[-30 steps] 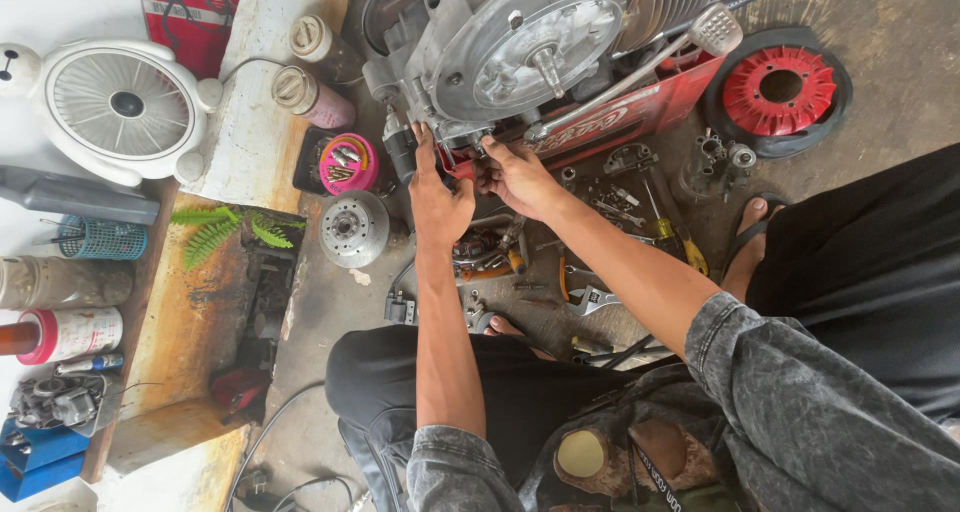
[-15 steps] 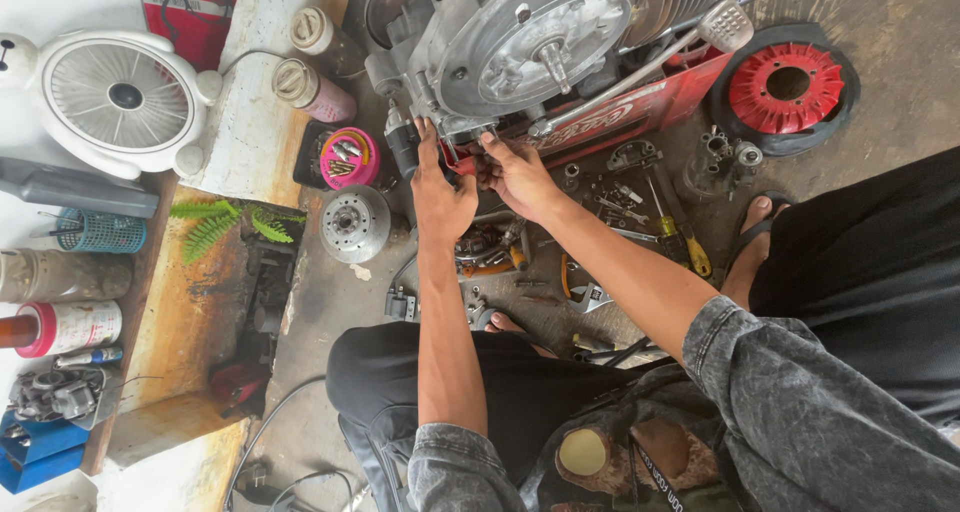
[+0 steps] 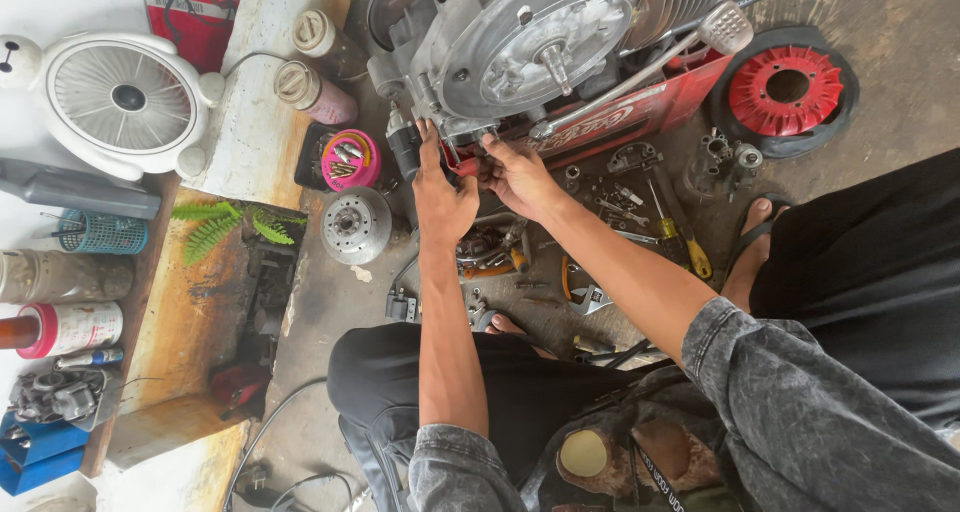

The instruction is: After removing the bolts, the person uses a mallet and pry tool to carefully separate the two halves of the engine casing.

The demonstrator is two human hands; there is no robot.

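Both hands, left and right, are pinching fittings at the engine's lower edge, dismantling seemingly midway, parts already lying loose.

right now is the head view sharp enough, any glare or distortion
Head view: even daylight, soft shadows, no strong glare; left hand and right hand at the engine are sharp; wide-angle lens bends the edges, stretching the white fan and the near sleeve.

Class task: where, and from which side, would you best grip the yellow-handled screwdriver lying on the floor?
Grip the yellow-handled screwdriver by its thick yellow handle, coming from above. It lies flat among loose parts, handle end nearest the foot, with its thin shaft pointing towards the engine.
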